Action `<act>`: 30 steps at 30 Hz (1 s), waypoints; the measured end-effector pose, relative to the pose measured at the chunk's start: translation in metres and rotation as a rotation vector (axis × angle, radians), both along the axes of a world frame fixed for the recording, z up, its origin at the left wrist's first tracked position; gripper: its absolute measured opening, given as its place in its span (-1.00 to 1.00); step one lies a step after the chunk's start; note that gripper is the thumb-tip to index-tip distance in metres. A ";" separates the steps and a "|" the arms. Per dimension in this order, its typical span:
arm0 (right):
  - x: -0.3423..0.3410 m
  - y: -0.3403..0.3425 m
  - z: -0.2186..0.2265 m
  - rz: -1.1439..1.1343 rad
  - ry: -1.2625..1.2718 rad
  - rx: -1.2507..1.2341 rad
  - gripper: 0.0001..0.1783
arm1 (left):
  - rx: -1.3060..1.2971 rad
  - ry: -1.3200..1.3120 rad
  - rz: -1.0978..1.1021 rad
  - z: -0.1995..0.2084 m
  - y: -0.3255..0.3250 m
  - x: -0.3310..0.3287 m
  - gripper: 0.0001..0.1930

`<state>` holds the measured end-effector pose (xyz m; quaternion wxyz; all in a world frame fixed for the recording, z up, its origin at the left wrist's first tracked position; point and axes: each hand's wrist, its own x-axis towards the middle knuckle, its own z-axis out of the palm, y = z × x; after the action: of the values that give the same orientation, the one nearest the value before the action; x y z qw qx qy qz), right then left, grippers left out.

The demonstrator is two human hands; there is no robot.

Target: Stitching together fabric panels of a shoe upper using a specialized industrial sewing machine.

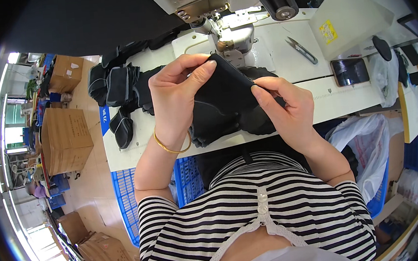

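Note:
A black fabric piece (225, 82) is stretched between my two hands, just in front of the sewing machine (233, 38). My left hand (180, 81) pinches its upper left corner between thumb and fingers. On the other side, my right hand (285, 105) pinches its right edge. Below the held piece lies a heap of black fabric (213, 125) on the white table (165, 139). More black pieces with grey edging (119, 86) are piled to the left of my left wrist. The lower part of the held piece blends into the heap, so its end is hard to make out.
Thread snips (302, 50) and a dark phone (350, 72) lie on the table's right side. Blue crates (188, 176) stand under the front edge. A white plastic bag (367, 147) sits at the lower right. Cardboard boxes (67, 139) stand on the floor at left.

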<state>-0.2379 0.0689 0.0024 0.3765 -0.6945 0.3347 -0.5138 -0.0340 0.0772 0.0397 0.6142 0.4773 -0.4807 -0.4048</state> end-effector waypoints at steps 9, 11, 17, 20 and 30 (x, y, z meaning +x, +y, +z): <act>0.005 0.000 -0.004 0.064 -0.092 0.151 -0.88 | 0.020 0.086 -0.040 0.000 -0.012 0.007 -0.83; 0.007 0.000 -0.003 0.100 -0.148 0.214 -0.88 | 0.121 0.020 -0.126 0.001 -0.021 0.015 -0.82; 0.012 -0.007 0.007 0.152 -0.190 0.427 -0.83 | 0.281 0.050 -0.259 0.008 -0.053 0.029 -0.84; 0.015 -0.012 0.007 0.146 -0.213 0.444 -0.82 | 0.291 0.083 -0.233 0.016 -0.060 0.027 -0.86; 0.021 -0.016 0.009 0.129 -0.267 0.455 -0.80 | 0.392 0.034 -0.296 0.034 -0.074 0.031 -0.83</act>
<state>-0.2166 0.0531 0.0115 0.5958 -0.5380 0.3437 -0.4873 -0.0027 0.0037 0.0737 0.4519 0.5047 -0.4474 -0.5839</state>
